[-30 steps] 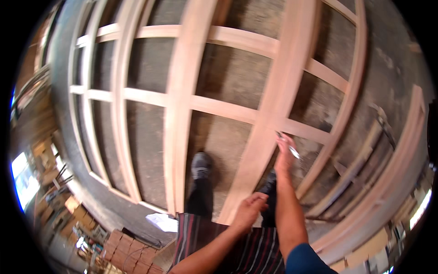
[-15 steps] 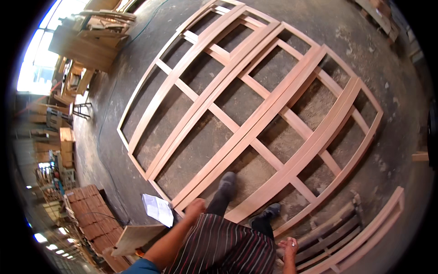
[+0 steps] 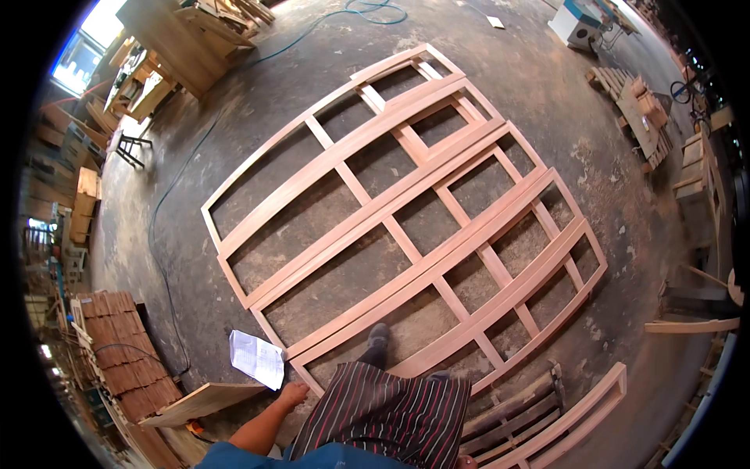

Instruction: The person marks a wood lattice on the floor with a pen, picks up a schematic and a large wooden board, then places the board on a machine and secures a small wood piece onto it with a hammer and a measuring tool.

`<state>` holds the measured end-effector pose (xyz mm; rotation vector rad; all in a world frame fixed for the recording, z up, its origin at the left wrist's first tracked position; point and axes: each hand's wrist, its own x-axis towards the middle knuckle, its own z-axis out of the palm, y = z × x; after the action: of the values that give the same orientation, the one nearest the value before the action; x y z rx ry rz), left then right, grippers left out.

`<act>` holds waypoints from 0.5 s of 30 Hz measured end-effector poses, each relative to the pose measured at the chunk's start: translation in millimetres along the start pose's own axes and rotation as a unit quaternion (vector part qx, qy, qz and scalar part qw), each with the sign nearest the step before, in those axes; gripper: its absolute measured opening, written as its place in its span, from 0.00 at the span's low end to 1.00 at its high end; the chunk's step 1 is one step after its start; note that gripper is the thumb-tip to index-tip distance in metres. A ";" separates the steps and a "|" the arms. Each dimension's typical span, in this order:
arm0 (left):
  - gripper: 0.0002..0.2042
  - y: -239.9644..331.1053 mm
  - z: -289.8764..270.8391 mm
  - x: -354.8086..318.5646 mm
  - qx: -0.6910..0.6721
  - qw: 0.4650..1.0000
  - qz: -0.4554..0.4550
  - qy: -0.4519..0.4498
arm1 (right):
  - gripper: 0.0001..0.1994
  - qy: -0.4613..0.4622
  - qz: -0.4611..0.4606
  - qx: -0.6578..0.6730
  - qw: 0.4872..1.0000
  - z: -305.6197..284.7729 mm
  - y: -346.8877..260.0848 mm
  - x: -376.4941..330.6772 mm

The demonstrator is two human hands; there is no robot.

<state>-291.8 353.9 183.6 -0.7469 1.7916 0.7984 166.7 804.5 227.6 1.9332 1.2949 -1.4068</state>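
Observation:
Several pale wooden frames (image 3: 391, 287) with curved outer rails and short crosspieces lie side by side on the concrete floor ahead of me. My left hand (image 3: 294, 392) hangs low on the left with its fingers curled, nothing visible in it. It is nearest to the frames' near left corner and to a white paper sheet (image 3: 258, 359). Only a bit of my right hand (image 3: 466, 463) shows at the lower edge, beside my striped apron (image 3: 383, 410); its fingers are hidden. One dark shoe (image 3: 378, 336) is inside a frame opening.
At the lower right are a slatted pallet (image 3: 512, 410) and another curved frame (image 3: 574, 422). A wooden board (image 3: 203, 402) and stacked reddish wood pieces (image 3: 129, 344) stand at the left. A cable runs along the floor; a loaded pallet (image 3: 637, 117) and a machine (image 3: 574, 27) stand farther off.
The view has tilted up and shows more floor beyond the frames. My left hand has moved lower and left, closer to the paper. My right hand has mostly dropped out of view.

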 end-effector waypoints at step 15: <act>0.11 238.1 -269.8 17.2 -0.090 0.970 0.151 0.170 | 0.09 -0.064 -0.260 -0.335 0.903 148.6 -187.7 19.0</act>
<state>-628.3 277.9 287.7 -0.7741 2.1959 1.0982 -69.1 789.2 184.8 1.0624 1.9914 -1.0509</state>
